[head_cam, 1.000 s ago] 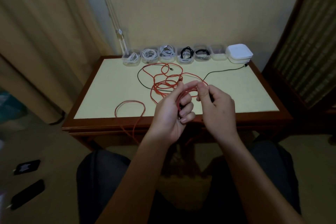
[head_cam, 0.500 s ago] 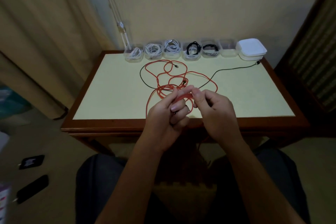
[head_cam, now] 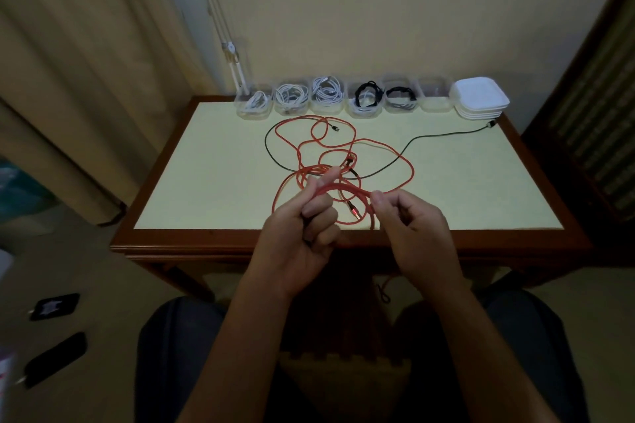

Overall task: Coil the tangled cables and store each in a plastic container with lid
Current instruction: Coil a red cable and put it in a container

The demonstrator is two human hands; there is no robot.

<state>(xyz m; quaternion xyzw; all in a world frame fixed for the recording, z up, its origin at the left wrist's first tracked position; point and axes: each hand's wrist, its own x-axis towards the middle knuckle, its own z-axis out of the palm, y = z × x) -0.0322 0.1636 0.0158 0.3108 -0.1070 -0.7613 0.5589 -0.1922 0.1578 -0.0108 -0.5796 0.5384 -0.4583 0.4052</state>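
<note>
Containers (head_cam: 434, 105) lined along far edge of bench (head_cam: 206, 182), most holding coiled white or black cables; stack of white lids (head_cam: 479, 98) just beside, at right end. Black cable (head_cam: 445, 135) lying loose across bench, threaded through tangle of red cable (head_cam: 343, 186). Left hand (head_cam: 302, 237) curled, gripping several red loops between thumb and fingers. Right hand (head_cam: 415, 233) pinching one red strand at fingertips, other fingers curled. Short red span stretched between both hands above near bench edge, rest of tangle sprawled just beyond.
</note>
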